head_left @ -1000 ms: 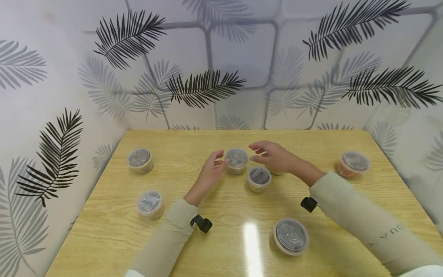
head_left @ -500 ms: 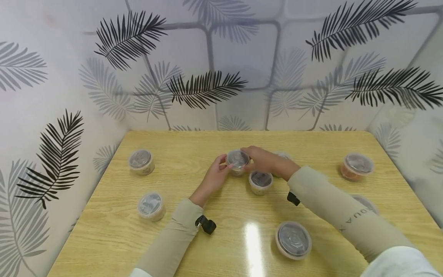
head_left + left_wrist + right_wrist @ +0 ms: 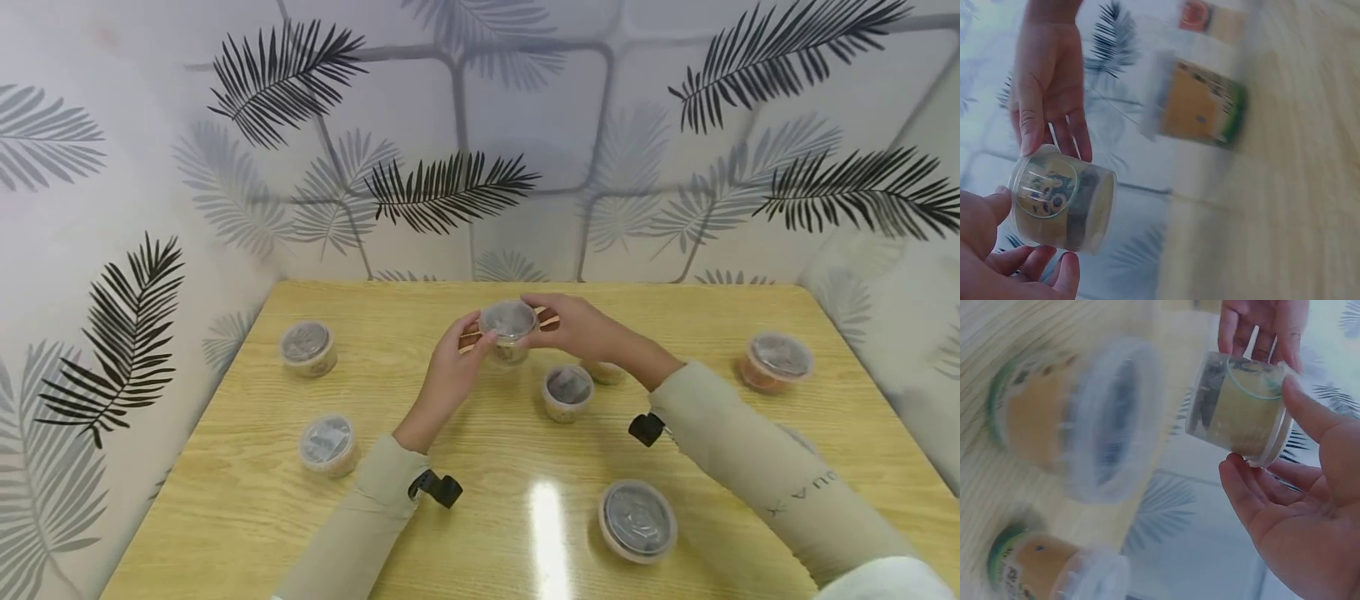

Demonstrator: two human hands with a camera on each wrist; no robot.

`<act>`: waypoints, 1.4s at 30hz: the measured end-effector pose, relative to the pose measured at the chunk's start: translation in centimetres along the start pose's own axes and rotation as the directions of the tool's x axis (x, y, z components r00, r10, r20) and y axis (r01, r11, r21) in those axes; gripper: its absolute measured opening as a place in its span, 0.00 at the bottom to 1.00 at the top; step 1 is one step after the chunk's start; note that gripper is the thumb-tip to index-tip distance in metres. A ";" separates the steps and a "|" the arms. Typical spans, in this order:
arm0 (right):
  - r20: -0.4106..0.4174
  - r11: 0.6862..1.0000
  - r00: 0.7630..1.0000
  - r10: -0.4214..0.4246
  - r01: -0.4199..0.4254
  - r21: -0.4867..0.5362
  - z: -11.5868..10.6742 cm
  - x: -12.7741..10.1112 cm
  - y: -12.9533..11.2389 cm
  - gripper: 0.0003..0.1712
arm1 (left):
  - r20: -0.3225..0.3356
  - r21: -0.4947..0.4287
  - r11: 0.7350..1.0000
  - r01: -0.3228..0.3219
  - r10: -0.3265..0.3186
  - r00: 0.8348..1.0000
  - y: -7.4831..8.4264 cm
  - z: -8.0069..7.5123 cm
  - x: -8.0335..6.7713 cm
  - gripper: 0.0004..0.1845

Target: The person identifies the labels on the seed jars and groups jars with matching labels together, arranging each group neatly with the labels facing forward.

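Two hands, left hand (image 3: 450, 367) & right hand (image 3: 581, 329), pinch one lidded cup (image 3: 508, 329) lifted above table (image 3: 480, 500) centre; prob. lift step, next needs steady carry w/ firm grip.

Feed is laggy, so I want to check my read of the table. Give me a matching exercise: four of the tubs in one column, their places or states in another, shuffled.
Things:
1. tub in both hands
2. orange tub
3. largest tub
4. far-left tub

Places or states:
A. near table edge, beside the glare
B. lifted off the table
C. right side, near the wall
D. back left, standing alone

Pairs: 1-B, 2-C, 3-A, 4-D
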State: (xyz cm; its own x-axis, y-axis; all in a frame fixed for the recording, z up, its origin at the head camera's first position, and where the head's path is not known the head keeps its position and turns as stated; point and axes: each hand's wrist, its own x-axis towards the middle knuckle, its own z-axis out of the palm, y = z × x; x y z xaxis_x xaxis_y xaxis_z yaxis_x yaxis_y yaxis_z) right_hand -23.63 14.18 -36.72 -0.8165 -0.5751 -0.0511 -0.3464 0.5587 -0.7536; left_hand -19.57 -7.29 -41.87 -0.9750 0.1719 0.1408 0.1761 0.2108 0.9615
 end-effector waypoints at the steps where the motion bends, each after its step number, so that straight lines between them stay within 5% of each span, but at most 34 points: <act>1: -0.010 0.999 1.000 -0.015 0.015 0.036 -0.3 -0.5 -0.4 0.46 | -0.007 -0.007 1.000 -0.015 0.015 1.000 0.8 -0.1 -0.3 0.32; 8: -0.098 0.985 0.995 -0.034 0.050 0.168 -1.4 -4.1 -3.3 0.39 | -0.041 -0.053 0.997 -0.056 0.053 0.998 4.8 0.0 -2.3 0.31; 13: -0.145 0.973 0.989 -0.029 0.062 0.224 -0.9 -5.8 -4.5 0.34 | 0.016 -0.143 0.988 -0.065 0.068 0.998 5.8 0.2 -3.3 0.29; 21: -0.170 0.907 0.985 0.025 0.049 0.419 0.7 -7.9 -5.2 0.30 | 0.189 -0.269 0.963 -0.015 0.068 0.980 6.3 0.3 -4.7 0.27; 28: -0.137 0.827 0.990 0.039 0.045 0.561 1.7 -8.5 -4.9 0.30 | 0.191 -0.226 0.974 0.020 0.024 0.981 6.7 0.9 -5.6 0.30; 42: -0.105 0.830 0.994 0.033 0.031 0.557 2.4 -8.7 -4.2 0.30 | 0.199 -0.258 0.966 0.032 0.021 0.980 5.8 1.0 -6.0 0.30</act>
State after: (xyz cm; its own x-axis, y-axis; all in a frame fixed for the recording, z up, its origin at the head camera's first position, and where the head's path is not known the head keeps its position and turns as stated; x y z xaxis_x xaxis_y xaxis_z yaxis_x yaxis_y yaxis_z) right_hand -13.99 15.40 -34.69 -0.8715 -0.4903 -0.0066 -0.0561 0.1131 -0.9920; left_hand -12.54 -6.10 -37.42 -0.9248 0.3639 0.1111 0.1039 -0.0392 0.9938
